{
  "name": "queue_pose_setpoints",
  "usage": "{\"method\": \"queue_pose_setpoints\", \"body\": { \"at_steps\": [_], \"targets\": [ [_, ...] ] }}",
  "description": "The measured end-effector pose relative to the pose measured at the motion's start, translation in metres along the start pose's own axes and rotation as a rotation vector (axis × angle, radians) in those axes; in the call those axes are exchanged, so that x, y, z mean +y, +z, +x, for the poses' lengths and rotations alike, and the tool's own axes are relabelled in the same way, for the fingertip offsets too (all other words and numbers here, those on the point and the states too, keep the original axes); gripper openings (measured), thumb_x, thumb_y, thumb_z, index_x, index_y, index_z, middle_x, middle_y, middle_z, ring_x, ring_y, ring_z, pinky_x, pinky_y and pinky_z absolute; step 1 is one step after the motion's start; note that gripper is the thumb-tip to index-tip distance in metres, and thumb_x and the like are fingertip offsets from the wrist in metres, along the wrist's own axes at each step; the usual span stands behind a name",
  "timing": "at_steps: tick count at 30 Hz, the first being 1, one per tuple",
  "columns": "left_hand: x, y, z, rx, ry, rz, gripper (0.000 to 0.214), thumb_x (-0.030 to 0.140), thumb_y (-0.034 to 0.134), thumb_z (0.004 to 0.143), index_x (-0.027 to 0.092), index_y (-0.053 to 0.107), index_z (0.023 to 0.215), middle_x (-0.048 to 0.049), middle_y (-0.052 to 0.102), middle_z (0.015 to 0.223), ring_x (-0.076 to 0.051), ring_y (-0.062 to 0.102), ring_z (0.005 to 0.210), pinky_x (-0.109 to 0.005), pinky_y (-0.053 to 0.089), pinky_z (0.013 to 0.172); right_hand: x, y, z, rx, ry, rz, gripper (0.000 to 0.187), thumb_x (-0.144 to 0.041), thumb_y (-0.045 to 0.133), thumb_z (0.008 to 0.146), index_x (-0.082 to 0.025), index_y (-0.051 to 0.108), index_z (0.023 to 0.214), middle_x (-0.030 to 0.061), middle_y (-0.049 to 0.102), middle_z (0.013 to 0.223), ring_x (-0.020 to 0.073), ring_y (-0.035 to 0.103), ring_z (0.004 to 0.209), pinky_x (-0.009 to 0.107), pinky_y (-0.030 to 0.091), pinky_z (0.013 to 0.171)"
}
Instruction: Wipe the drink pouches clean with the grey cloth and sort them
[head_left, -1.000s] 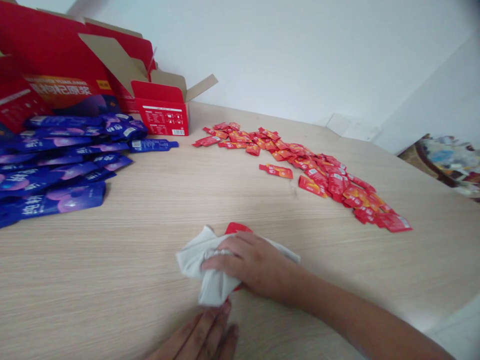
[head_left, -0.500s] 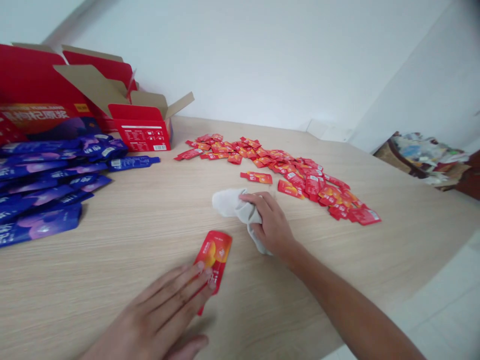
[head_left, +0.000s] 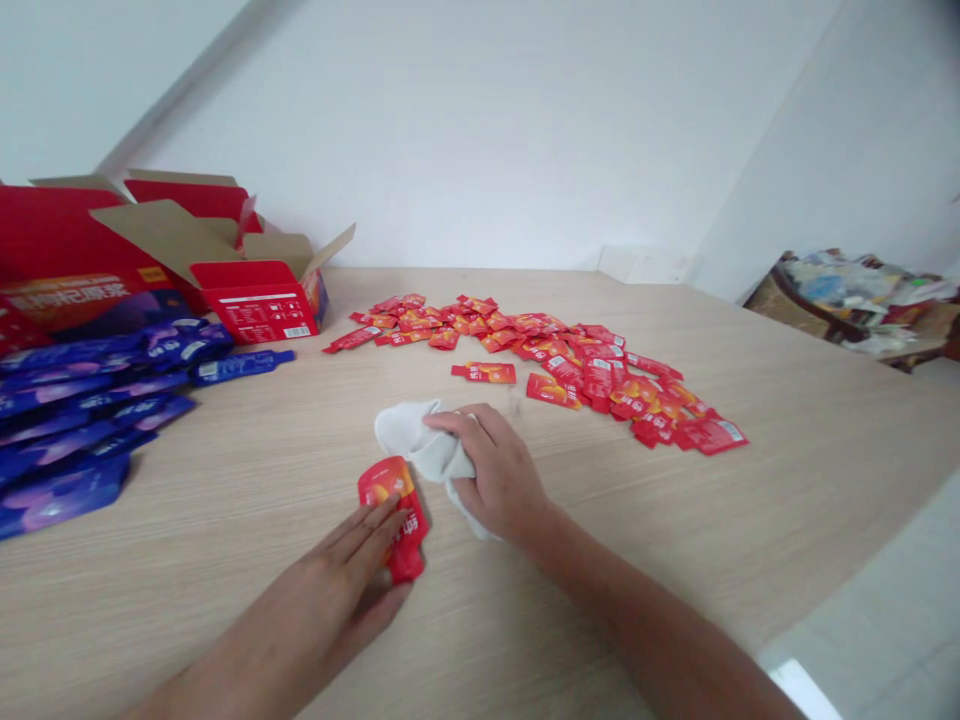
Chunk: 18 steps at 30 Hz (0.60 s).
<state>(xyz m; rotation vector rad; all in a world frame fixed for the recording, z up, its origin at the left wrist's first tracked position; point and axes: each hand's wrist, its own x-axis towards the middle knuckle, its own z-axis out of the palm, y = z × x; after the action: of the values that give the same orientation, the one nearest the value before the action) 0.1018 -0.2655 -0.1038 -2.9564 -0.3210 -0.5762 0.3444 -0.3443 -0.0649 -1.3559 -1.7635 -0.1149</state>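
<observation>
A red spouted pouch (head_left: 409, 545) with orange fruit printed on it lies on the table, its spout end toward me. My left hand (head_left: 352, 570) rests its outstretched fingers flat across the pouch's face, with the thumb apart beside the lower end. Just to the right, my right hand (head_left: 502, 475) grips a crumpled white cloth (head_left: 405, 430). The cloth's left part bulges out past the fingers, close to the pouch's upper edge, and another fold hangs below the hand. A single red pouch (head_left: 486, 373) lies beyond the cloth.
Many red pouches (head_left: 592, 365) spread in a curved heap across the table (head_left: 247, 480). At left are stacked blue pouches (head_left: 82, 390) and open red cartons (head_left: 255, 300). A white box (head_left: 645, 265) stands by the wall; a cluttered chair (head_left: 847, 300) is at far right.
My right hand has brought the cloth left, closer to the red pouch. The pouch has turned under my left hand and more of its spout end shows. The view has shifted a little.
</observation>
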Motion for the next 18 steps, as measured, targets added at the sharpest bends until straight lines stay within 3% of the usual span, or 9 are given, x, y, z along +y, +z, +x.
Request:
{"method": "queue_pose_setpoints", "body": {
  "at_steps": [5,9,13,15,18],
  "targets": [
    [0.002,-0.010,-0.004,-0.046,-0.012,-0.098,0.051,0.026,0.056,0.096,0.018,0.050,0.146,-0.0103,0.070,0.136,-0.022,0.067,0.127,-0.033,0.060,0.102,-0.005,0.003,-0.002,-0.055,-0.012,0.002,0.060,-0.010,0.055,0.085,-0.023,0.054,0.143,0.0092,0.059,0.124,0.0259,0.057,0.117,0.040,0.048,0.106],
    [-0.005,-0.014,0.000,-0.075,-0.122,-0.152,0.045,0.045,0.060,0.099,0.022,0.054,0.138,-0.0079,0.073,0.120,-0.024,0.071,0.111,-0.037,0.061,0.092,-0.008,0.005,-0.003,-0.050,-0.019,0.019,0.059,-0.010,0.054,0.086,-0.024,0.054,0.143,0.0090,0.058,0.125,0.0252,0.056,0.117,0.039,0.049,0.105],
    [-0.013,-0.008,0.011,-0.132,-0.228,-0.163,0.037,0.056,0.053,0.103,0.023,0.062,0.117,-0.0047,0.074,0.101,-0.024,0.073,0.090,-0.039,0.058,0.080,-0.007,0.004,-0.003,-0.053,-0.004,0.034,0.059,-0.010,0.054,0.086,-0.023,0.054,0.143,0.0088,0.059,0.124,0.0251,0.057,0.116,0.039,0.049,0.105],
    [-0.014,-0.003,0.017,-0.152,-0.251,-0.159,0.039,0.058,0.054,0.101,0.022,0.063,0.114,-0.0066,0.073,0.103,-0.026,0.072,0.090,-0.042,0.057,0.081,-0.007,0.004,-0.003,-0.051,0.000,0.041,0.057,-0.010,0.054,0.086,-0.023,0.054,0.142,0.0088,0.059,0.123,0.0249,0.057,0.116,0.039,0.049,0.105],
    [-0.012,0.003,0.022,-0.162,-0.288,-0.159,0.053,0.066,0.060,0.095,0.021,0.060,0.124,-0.0116,0.070,0.118,-0.030,0.069,0.101,-0.048,0.057,0.087,-0.007,0.004,-0.003,-0.049,0.001,0.051,0.055,-0.010,0.054,0.088,-0.022,0.055,0.141,0.0089,0.059,0.123,0.0244,0.057,0.116,0.038,0.049,0.105]
  ]
}}
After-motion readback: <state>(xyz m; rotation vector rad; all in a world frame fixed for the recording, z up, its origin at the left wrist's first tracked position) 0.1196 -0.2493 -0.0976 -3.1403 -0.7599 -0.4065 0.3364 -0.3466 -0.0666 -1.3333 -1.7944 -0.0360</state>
